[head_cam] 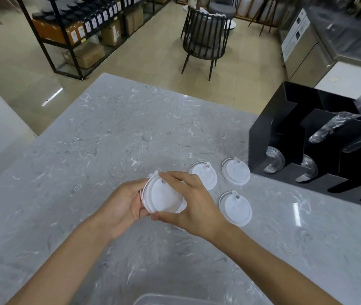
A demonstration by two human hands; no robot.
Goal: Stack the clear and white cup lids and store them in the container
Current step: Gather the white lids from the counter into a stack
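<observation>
- Clear container (151, 299) rim shows at the bottom edge.
- Left hand (123, 205) cradles the white lid stack (163, 198).
- Right hand (194, 203) pinches its rim.
- Three white lids (235, 208) lie beside.

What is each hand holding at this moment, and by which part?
Both hold one small stack of round white plastic cup lids. The left hand cradles its left rim and underside; the right hand pinches its top and bottom rim between fingers and thumb.

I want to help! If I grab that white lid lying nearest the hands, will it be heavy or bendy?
Probably very light: the white lid looks like thin plastic. It may flex a little. It lies flat on the counter, so it should slide rather than roll.
</observation>
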